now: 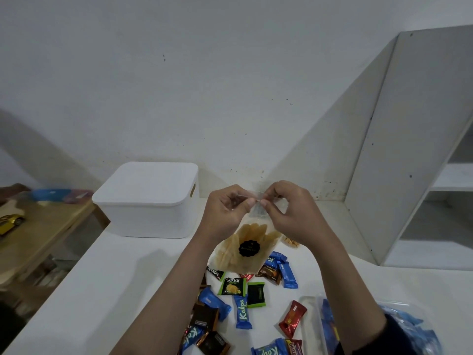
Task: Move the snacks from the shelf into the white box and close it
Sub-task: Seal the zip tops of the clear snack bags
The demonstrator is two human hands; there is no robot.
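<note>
My left hand [228, 210] and my right hand [289, 210] both pinch the top edge of a clear bag of yellow chips [243, 248] with a round black label, held up above the white table [122, 283]. The white box [148, 201] stands at the back left with its lid on. Several small wrapped snacks lie on the table below the bag: a blue Kalpa bar [242, 312], a green Nextar pack [232, 286], a red wrapper [292, 319], and dark brown packs [204, 317].
A clear plastic container [407, 329] with blue wrappers sits at the front right, partly behind my right arm. White shelving [414, 155] stands at the right. A wooden side table [38, 231] with a yellow toy car [10, 221] is at the left, lower than the white table.
</note>
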